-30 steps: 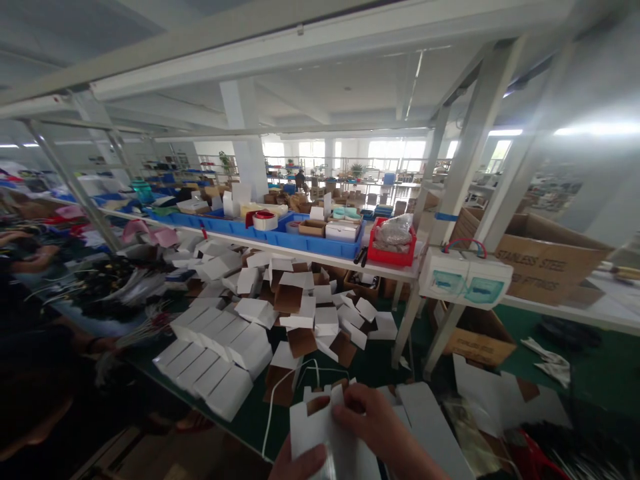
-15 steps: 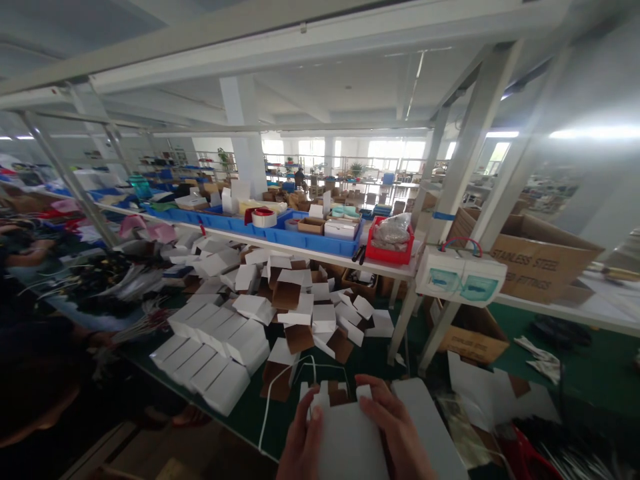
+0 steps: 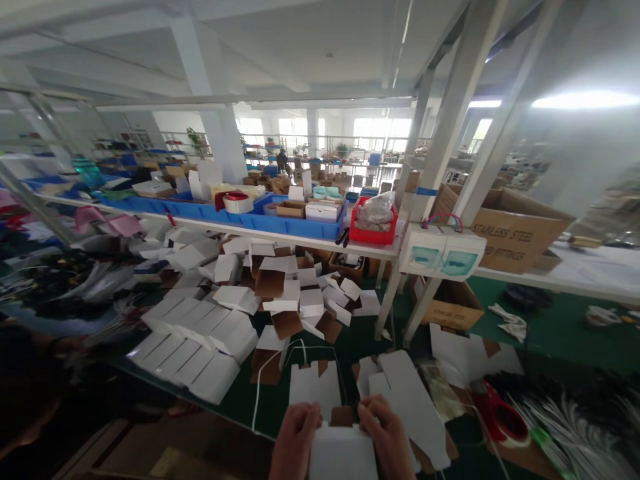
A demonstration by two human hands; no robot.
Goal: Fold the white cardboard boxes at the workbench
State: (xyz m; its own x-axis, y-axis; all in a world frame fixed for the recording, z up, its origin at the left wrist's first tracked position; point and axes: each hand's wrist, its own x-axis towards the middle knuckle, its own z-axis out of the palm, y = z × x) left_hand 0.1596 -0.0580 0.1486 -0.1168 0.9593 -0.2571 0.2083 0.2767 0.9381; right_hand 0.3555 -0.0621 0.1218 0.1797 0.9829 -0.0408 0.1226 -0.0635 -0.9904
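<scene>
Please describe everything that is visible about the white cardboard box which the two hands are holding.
The white cardboard box looks like thin folding carton, white outside and brown inside. Its brown inner flap shows at the top, so that end seems open. It sits low in the view over the near edge of the green table, partly cut off by the frame. The left hand and right hand grip its upper corners.

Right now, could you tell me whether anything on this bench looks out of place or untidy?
Yes. Behind the neat rows of closed white cardboard boxes, a heap of half-folded white boxes lies tumbled at all angles, flaps open and brown insides showing. Both hands grip a white box.
</scene>
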